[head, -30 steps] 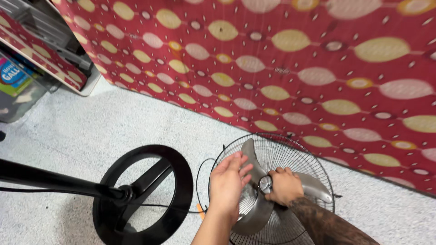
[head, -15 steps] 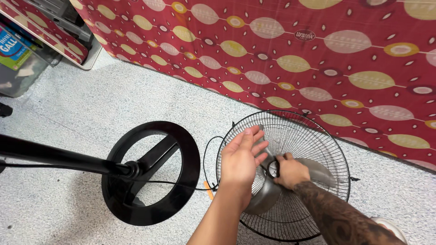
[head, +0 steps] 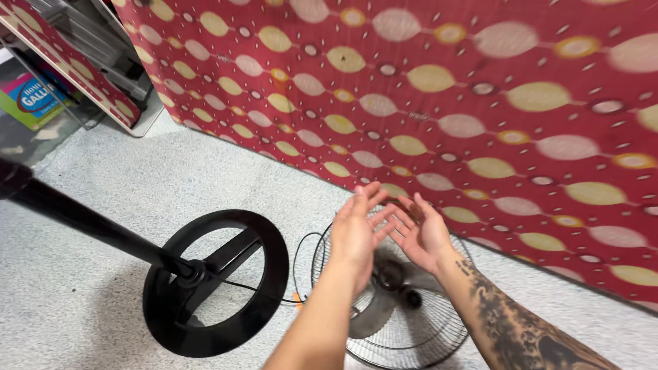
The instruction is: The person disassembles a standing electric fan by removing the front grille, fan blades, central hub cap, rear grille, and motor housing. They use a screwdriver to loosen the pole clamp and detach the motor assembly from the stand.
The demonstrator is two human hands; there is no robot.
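Green-and-blue rectangular sign (head: 31, 99) seen far left. One fan grille (head: 384, 342), one ring base (head: 216, 284) counted. Left hand (head: 356, 233), right hand (head: 421, 236) held above grille, fingers spread, nothing gripped.

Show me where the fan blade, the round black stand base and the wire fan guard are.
fan blade (head: 364, 316): head view, on the blurred grey blade below the left forearm.
round black stand base (head: 277, 257): head view, on the ring's right side.
wire fan guard (head: 439, 336): head view, on the lower right wires.
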